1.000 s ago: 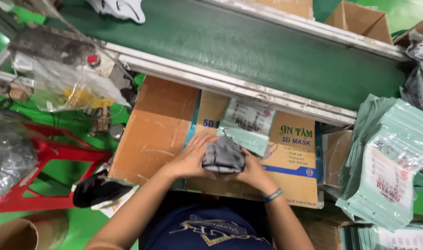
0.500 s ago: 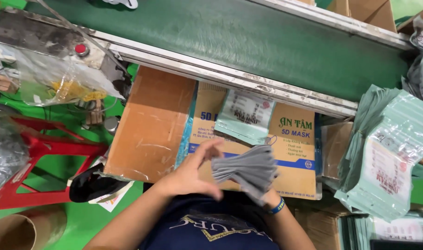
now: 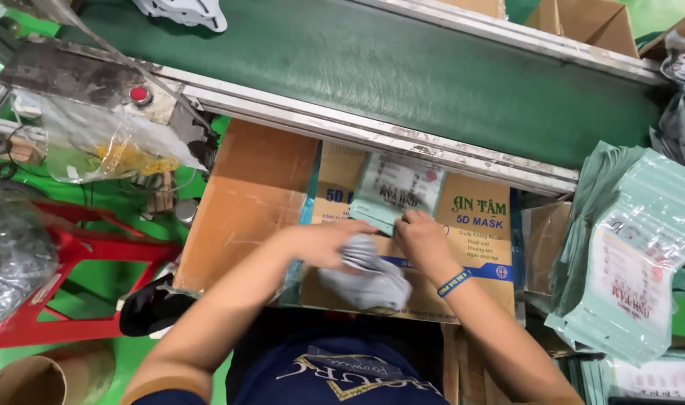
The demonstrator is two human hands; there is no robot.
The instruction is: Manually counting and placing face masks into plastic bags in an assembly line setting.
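I'm watching both hands working over the cardboard box (image 3: 245, 202) that's lying flat below the green conveyor belt (image 3: 447, 82). My left hand (image 3: 323, 244) is closing around a grey bundle of masks (image 3: 365, 274), fingers curled over its upper end, the bundle resting on the box between the two wrists. My right hand (image 3: 425, 236) is reaching up to the pale green pouch (image 3: 395, 191), fingertips pinching its lower edge; the pouch is lying on the box just under the belt's metal rail. A blue wristband (image 3: 455, 283) is showing on the right wrist. A stack of matching pouches (image 3: 627, 255) is sitting well off to the right.
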